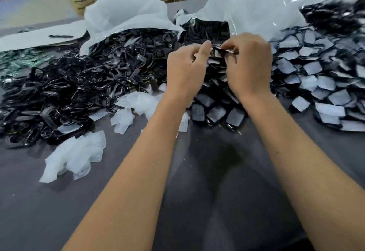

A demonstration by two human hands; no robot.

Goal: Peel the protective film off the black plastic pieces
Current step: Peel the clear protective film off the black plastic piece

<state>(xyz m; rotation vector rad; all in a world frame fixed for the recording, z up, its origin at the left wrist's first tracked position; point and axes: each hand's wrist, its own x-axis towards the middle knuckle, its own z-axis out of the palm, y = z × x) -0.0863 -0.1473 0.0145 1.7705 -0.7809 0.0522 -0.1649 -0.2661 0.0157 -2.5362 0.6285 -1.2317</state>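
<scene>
Head view looks down on a dark grey counter with both forearms reaching out over its near edge. The left hand and the right hand meet above the middle of the counter, fingers curled, and together pinch one small black plastic piece held between their fingertips, raised above the heaps. Whether film is lifting from it is too blurred to tell. Directly under and beyond the hands, stretching toward the right edge, lies a pile of film-covered pieces, each showing a pale grey face. Toward the left edge spreads a glossy heap of bare black pieces. Crumpled scraps of peeled film lie on the counter near the left forearm, more of them just beside the left wrist. Toward the far edge stand opened white plastic bags, one spilling black pieces onto the counter. Green circuit boards sit at the far left edge.
</scene>
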